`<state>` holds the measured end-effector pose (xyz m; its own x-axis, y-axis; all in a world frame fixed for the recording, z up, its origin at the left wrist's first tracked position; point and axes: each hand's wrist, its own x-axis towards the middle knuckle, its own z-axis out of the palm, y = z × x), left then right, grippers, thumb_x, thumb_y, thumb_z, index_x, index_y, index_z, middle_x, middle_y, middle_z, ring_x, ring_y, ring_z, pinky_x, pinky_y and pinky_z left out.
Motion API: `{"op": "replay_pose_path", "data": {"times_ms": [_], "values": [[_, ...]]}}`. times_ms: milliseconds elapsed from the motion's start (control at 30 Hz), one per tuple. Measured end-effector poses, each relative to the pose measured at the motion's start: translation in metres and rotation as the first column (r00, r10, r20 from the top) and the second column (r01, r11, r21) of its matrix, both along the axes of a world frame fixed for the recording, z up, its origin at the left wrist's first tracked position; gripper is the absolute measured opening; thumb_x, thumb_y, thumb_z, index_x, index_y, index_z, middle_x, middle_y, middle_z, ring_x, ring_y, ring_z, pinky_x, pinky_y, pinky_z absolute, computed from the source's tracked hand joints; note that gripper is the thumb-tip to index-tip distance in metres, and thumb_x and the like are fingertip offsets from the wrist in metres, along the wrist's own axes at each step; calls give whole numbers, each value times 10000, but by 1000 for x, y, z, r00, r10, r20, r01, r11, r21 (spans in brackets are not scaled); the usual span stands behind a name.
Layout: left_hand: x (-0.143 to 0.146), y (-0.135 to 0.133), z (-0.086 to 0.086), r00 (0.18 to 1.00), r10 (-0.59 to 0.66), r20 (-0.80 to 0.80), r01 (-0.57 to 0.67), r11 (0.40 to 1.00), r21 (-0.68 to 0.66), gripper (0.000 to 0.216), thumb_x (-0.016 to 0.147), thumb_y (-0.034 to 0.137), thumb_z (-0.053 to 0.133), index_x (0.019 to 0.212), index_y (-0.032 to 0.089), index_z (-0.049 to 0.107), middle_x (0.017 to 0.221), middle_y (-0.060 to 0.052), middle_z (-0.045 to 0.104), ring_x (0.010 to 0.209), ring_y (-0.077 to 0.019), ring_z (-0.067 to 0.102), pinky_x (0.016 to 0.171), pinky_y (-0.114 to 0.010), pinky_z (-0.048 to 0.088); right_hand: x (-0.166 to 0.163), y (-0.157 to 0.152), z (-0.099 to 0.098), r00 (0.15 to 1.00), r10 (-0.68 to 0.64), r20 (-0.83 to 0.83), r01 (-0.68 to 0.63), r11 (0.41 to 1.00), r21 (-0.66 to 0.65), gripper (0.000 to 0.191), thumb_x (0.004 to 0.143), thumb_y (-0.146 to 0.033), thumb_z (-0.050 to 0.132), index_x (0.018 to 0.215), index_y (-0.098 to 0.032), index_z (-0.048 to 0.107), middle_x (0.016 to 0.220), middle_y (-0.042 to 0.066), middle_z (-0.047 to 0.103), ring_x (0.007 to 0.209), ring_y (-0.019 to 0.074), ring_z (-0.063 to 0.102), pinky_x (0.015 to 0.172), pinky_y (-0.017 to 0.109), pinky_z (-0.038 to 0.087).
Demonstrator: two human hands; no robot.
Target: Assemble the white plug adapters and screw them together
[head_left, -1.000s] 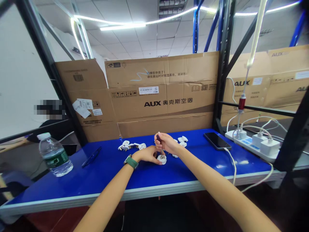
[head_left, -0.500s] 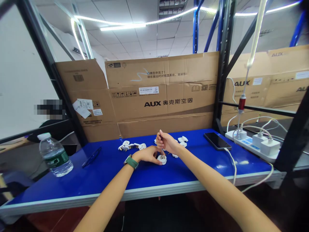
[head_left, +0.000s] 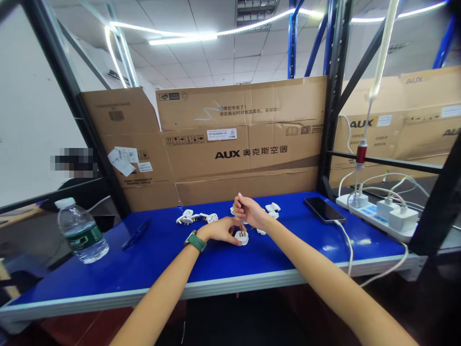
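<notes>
One small round plug piece (head_left: 242,240), white at the rim with brownish, metallic-looking bits on its upward face, lies on the blue tabletop (head_left: 273,262), held at its edge by the left hand (head_left: 224,230). Just above it I see the right hand (head_left: 248,211) closed around a slim tool (head_left: 242,226), its shaft reaching down to that face. Farther back sit more white plug parts (head_left: 212,218), then a tall cardboard sheet (head_left: 248,180).

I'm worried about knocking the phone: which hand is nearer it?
Right. The right hand holds a thin tool over a white plug, left of the phone; the left hand, holding that plug, is farther left.
</notes>
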<state>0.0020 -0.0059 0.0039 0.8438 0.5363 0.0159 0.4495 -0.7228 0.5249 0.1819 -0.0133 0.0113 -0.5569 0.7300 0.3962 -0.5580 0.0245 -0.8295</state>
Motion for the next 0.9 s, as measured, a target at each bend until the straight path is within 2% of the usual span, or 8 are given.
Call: {"op": "replay_pose_path", "data": {"times_ms": [333, 733, 900], "values": [[1, -2, 2, 1000, -17, 16, 17, 1000, -23, 502, 708, 462, 820, 1101, 166, 722, 795, -13, 639, 618, -108, 473, 573, -225, 364, 0, -2, 0, 998, 49, 34, -49, 999, -1, 408, 937, -536, 577, 755, -189, 466, 630, -49, 337, 525, 91, 255, 512, 228, 226], [0, -2, 2, 1000, -10, 16, 10, 1000, -9, 489, 702, 445, 824, 1093, 171, 722, 767, -7, 631, 614, -112, 482, 568, -224, 375, -1, -5, 2, 999, -25, 26, 24, 1000, 18, 415, 917, -543, 601, 740, -189, 475, 628, -41, 364, 520, 92, 278, 505, 237, 239], [0, -2, 2, 1000, -6, 12, 6, 1000, -9, 480, 703, 441, 824, 1087, 171, 724, 788, -12, 643, 627, -114, 493, 574, -223, 379, -1, -5, 3, 1000, -8, 0, 8, 1000, 23, 407, 922, -529, 598, 739, -188, 474, 632, -43, 355, 521, 90, 266, 506, 238, 217]]}}
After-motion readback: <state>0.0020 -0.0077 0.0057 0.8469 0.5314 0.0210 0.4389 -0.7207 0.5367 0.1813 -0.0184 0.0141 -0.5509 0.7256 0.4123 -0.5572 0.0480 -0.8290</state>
